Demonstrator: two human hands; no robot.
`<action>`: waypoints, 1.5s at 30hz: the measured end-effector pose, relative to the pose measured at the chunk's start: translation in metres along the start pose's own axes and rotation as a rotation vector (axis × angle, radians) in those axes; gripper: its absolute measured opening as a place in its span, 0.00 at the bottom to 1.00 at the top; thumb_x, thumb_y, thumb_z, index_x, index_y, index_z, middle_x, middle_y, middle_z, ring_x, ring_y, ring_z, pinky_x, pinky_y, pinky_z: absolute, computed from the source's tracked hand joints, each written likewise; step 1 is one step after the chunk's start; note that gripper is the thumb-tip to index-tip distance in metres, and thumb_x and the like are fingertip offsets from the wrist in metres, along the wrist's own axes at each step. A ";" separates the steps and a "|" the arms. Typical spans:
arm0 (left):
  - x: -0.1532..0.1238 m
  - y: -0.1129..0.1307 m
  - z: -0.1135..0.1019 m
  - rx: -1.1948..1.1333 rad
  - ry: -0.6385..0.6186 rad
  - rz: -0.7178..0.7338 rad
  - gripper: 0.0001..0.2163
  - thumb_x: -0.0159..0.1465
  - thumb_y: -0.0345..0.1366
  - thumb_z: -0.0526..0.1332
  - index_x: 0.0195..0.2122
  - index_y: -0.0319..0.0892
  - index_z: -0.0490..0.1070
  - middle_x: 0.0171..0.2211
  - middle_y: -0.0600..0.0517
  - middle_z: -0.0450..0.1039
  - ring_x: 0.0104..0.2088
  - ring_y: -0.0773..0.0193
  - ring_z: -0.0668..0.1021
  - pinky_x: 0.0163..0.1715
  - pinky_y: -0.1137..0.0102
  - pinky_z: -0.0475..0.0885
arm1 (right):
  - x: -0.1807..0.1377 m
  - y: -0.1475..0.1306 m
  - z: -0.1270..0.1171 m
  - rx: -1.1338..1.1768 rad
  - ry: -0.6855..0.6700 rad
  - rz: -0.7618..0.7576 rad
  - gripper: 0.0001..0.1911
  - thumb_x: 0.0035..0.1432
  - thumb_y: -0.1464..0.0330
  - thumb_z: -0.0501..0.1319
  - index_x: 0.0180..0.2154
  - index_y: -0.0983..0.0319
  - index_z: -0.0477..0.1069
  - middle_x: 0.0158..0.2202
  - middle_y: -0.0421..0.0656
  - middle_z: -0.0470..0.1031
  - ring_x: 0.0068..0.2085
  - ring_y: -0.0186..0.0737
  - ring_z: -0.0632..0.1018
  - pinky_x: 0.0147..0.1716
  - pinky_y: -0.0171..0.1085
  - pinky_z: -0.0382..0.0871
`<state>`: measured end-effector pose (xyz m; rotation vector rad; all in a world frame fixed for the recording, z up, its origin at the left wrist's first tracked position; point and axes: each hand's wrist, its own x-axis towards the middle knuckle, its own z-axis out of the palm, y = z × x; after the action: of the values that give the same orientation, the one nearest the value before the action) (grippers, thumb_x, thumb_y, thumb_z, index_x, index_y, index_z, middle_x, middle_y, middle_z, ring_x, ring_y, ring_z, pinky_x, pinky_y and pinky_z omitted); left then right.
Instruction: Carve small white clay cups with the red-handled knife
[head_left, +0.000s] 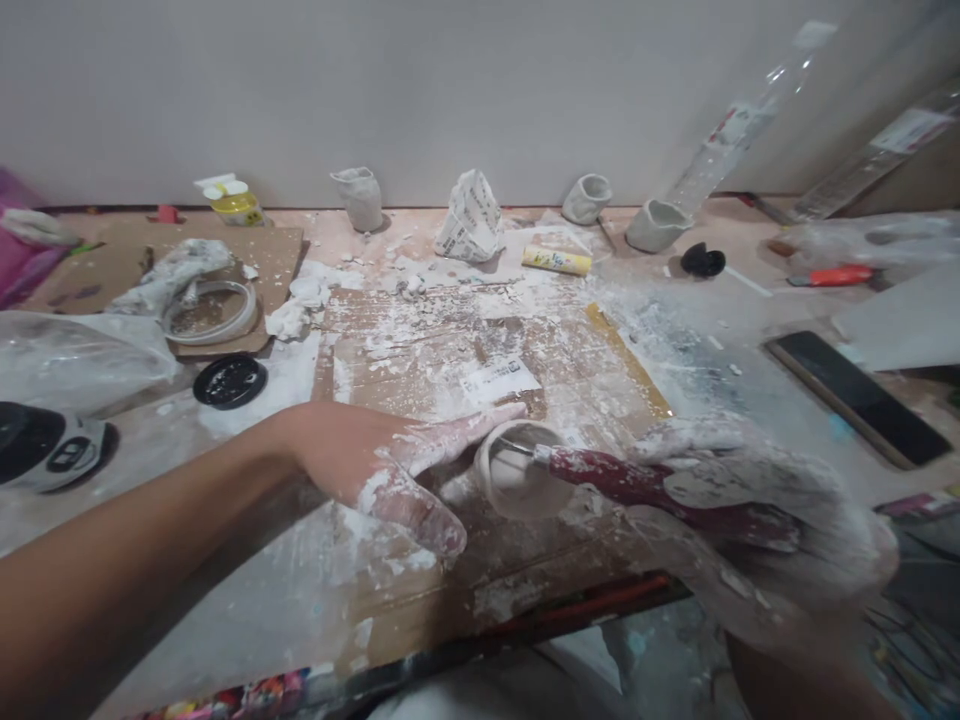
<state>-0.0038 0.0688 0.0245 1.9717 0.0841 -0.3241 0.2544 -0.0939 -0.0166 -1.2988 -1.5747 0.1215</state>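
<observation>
A small whitish clay cup sits on the powder-covered cardboard in front of me, its mouth tipped toward me. My left hand is beside it on the left, dusted white, with thumb and forefinger spread; the fingertips reach the cup's far rim, and I cannot tell whether they press on it. White clay coats my right hand, which grips a tool with a dark red handle. The tool's thin metal end points into the cup's mouth; its exact tip shape is unclear.
Along the wall stand clay cups, crumpled printed paper, a yellow-lidded jar and a plastic bottle. A phone and a red cutter lie right. A black lid lies left.
</observation>
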 end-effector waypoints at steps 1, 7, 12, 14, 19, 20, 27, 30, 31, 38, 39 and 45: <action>0.000 0.000 0.000 -0.003 -0.003 0.004 0.45 0.67 0.53 0.61 0.75 0.37 0.37 0.71 0.44 0.58 0.72 0.57 0.57 0.70 0.70 0.48 | 0.002 0.000 0.001 0.025 -0.018 -0.045 0.17 0.38 0.73 0.77 0.34 0.55 0.80 0.29 0.42 0.82 0.26 0.47 0.83 0.25 0.41 0.80; 0.001 0.002 0.000 -0.023 -0.008 0.043 0.43 0.68 0.50 0.61 0.75 0.37 0.39 0.70 0.44 0.59 0.72 0.58 0.57 0.69 0.70 0.49 | 0.012 -0.001 0.002 0.074 0.013 -0.096 0.19 0.40 0.73 0.77 0.37 0.56 0.79 0.32 0.45 0.80 0.36 0.55 0.84 0.33 0.48 0.82; 0.001 0.000 0.000 0.012 -0.009 0.003 0.43 0.68 0.52 0.59 0.75 0.34 0.40 0.71 0.42 0.57 0.73 0.58 0.55 0.70 0.69 0.42 | 0.018 -0.006 0.002 0.022 -0.009 -0.143 0.15 0.43 0.67 0.77 0.35 0.57 0.79 0.32 0.47 0.78 0.35 0.53 0.82 0.33 0.49 0.81; 0.000 0.000 0.000 0.009 -0.014 -0.020 0.44 0.68 0.53 0.59 0.75 0.33 0.40 0.72 0.42 0.56 0.73 0.58 0.53 0.70 0.69 0.41 | 0.017 -0.007 0.001 0.007 0.015 -0.122 0.14 0.43 0.69 0.76 0.34 0.57 0.79 0.31 0.45 0.76 0.35 0.51 0.81 0.37 0.49 0.80; 0.000 -0.002 0.000 0.027 -0.019 -0.015 0.45 0.67 0.55 0.58 0.75 0.32 0.40 0.72 0.42 0.56 0.73 0.58 0.53 0.70 0.70 0.43 | 0.009 -0.003 -0.001 -0.030 0.032 -0.087 0.15 0.42 0.71 0.76 0.34 0.55 0.79 0.33 0.44 0.74 0.38 0.52 0.80 0.38 0.48 0.78; 0.000 -0.002 0.000 0.038 -0.019 -0.011 0.45 0.68 0.54 0.58 0.75 0.32 0.39 0.72 0.42 0.56 0.73 0.59 0.53 0.70 0.70 0.44 | 0.008 -0.002 0.000 -0.025 0.031 -0.082 0.15 0.43 0.72 0.75 0.35 0.55 0.79 0.33 0.44 0.74 0.38 0.52 0.80 0.37 0.48 0.78; 0.001 0.000 0.000 0.062 0.007 0.094 0.40 0.71 0.50 0.55 0.74 0.31 0.38 0.70 0.42 0.59 0.71 0.61 0.60 0.66 0.75 0.54 | 0.014 -0.007 0.007 0.006 0.041 -0.074 0.14 0.47 0.73 0.73 0.37 0.54 0.79 0.32 0.43 0.76 0.35 0.52 0.81 0.35 0.49 0.79; 0.001 0.000 0.001 0.065 0.014 0.091 0.40 0.71 0.51 0.54 0.74 0.31 0.41 0.68 0.42 0.63 0.68 0.62 0.65 0.65 0.75 0.57 | 0.016 -0.009 0.005 -0.021 0.071 -0.063 0.13 0.46 0.72 0.73 0.36 0.53 0.79 0.33 0.43 0.75 0.37 0.52 0.80 0.40 0.52 0.78; 0.001 0.000 0.001 0.070 0.016 0.081 0.40 0.71 0.52 0.54 0.74 0.31 0.41 0.67 0.41 0.64 0.67 0.61 0.66 0.65 0.74 0.58 | 0.015 -0.010 0.004 -0.036 0.088 -0.065 0.14 0.46 0.72 0.73 0.36 0.53 0.79 0.33 0.43 0.74 0.38 0.52 0.80 0.42 0.52 0.77; 0.000 -0.003 0.001 0.029 0.010 0.068 0.39 0.69 0.49 0.58 0.74 0.33 0.45 0.67 0.43 0.65 0.66 0.61 0.68 0.66 0.73 0.55 | 0.004 -0.018 -0.005 -0.065 0.065 -0.053 0.17 0.46 0.78 0.70 0.36 0.53 0.79 0.33 0.45 0.76 0.37 0.53 0.78 0.41 0.53 0.71; 0.001 -0.003 0.001 0.010 0.010 0.072 0.38 0.69 0.48 0.58 0.74 0.34 0.46 0.67 0.43 0.65 0.67 0.62 0.66 0.66 0.73 0.55 | 0.003 -0.019 -0.005 -0.069 0.064 -0.048 0.17 0.45 0.78 0.70 0.36 0.53 0.79 0.34 0.45 0.77 0.36 0.52 0.78 0.39 0.52 0.72; 0.002 -0.001 0.001 0.008 0.006 0.042 0.36 0.70 0.50 0.56 0.72 0.32 0.51 0.62 0.43 0.71 0.65 0.62 0.69 0.66 0.72 0.57 | 0.006 -0.015 0.004 -0.089 0.065 -0.077 0.14 0.46 0.75 0.72 0.36 0.54 0.80 0.33 0.43 0.77 0.34 0.50 0.80 0.37 0.50 0.77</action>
<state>-0.0022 0.0677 0.0229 1.9793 0.0455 -0.2915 0.2430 -0.0937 -0.0053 -1.2965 -1.5870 -0.0393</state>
